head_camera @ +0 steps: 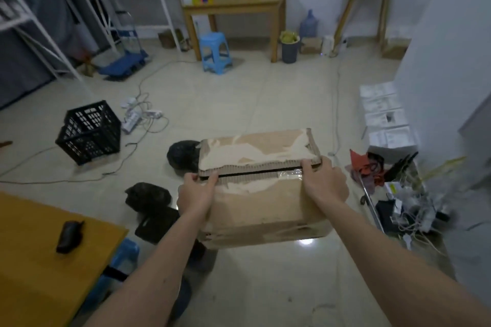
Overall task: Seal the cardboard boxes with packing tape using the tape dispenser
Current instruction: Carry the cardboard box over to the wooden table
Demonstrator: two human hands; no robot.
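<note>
Nearest to us, at lower left, we note a yellow bench (39, 260) bearing a small dark object (69, 236) whose type we cannot tell. Both forearms extend forward over the tiled floor (265, 287).

We hold the cardboard box (263, 207) in the air above the floor, in the middle of the view. Our left hand (196, 194) grips the box's left upper edge, fingers (212, 176) curled over the top flap by the dark seam gap. Our right hand (324, 180) grips the right upper edge, thumb on the flap, fingers wrapped round the side. The box's top surface is torn, pale layers showing, and a strip of clear tape (289, 175) lies beside the seam near the right hand.

Just beyond and to the left of the box, dark bags (183, 155) lie on the floor. Further left stands a black crate (89, 131), with white power strips (138, 117) and cables near it. To the right, white boxes (385, 117) are stacked by the wall.

Farthest off, a blue stool (215, 52) stands before a wooden table (236, 5).
</note>
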